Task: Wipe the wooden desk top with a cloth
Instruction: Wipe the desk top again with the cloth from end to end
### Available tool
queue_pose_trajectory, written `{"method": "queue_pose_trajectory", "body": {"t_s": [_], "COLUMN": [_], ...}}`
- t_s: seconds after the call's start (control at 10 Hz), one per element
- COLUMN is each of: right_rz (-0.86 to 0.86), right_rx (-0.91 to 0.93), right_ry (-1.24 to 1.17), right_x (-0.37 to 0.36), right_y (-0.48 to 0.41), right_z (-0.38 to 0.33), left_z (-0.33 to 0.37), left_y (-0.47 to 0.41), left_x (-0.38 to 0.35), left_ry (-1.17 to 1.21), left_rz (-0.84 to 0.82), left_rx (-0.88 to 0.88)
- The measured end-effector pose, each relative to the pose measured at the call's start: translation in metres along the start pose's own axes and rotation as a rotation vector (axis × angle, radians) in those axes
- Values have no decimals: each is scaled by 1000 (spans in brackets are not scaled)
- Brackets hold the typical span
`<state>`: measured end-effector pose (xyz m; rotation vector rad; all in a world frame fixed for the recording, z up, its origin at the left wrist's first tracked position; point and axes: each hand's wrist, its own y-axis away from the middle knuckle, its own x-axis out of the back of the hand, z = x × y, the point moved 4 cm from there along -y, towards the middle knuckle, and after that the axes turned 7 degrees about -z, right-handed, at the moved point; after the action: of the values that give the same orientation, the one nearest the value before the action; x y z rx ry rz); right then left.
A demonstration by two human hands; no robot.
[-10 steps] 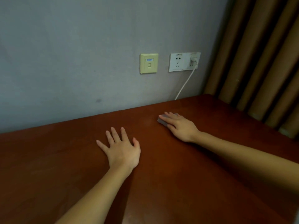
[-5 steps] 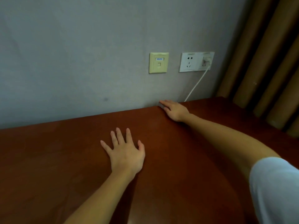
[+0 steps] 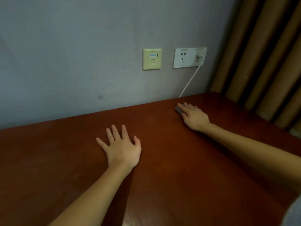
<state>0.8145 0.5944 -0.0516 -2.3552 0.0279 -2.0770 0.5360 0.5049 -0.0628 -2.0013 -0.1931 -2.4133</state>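
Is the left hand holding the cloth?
No, the left hand lies flat on the desk top; the right hand presses the grey cloth.

One head-worn wide-angle view looks forward and down from above the near edge of the wooden desk top, close enough that the desk fills the lower half of the frame. It faces the grey wall rising behind the desk, with the curtains beyond the desk's right end

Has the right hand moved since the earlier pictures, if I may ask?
Yes. The right hand, on the cloth, has slid rightward: half a second ago it lay left of the white cable's foot, now right of it.
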Motion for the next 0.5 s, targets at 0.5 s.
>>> {"method": "queue_pose_trajectory", "body": {"t_s": [0.5], "right_rz": [-40], "right_rx": [314], "right_ry": [-84], "right_x": [-10], "right_y": [-37], "right_z": [-89], "left_z": [-2], "left_y": [-2], "left_x": [1], "left_ry": [-22], "left_rz": [1], "left_rx": [25]}}
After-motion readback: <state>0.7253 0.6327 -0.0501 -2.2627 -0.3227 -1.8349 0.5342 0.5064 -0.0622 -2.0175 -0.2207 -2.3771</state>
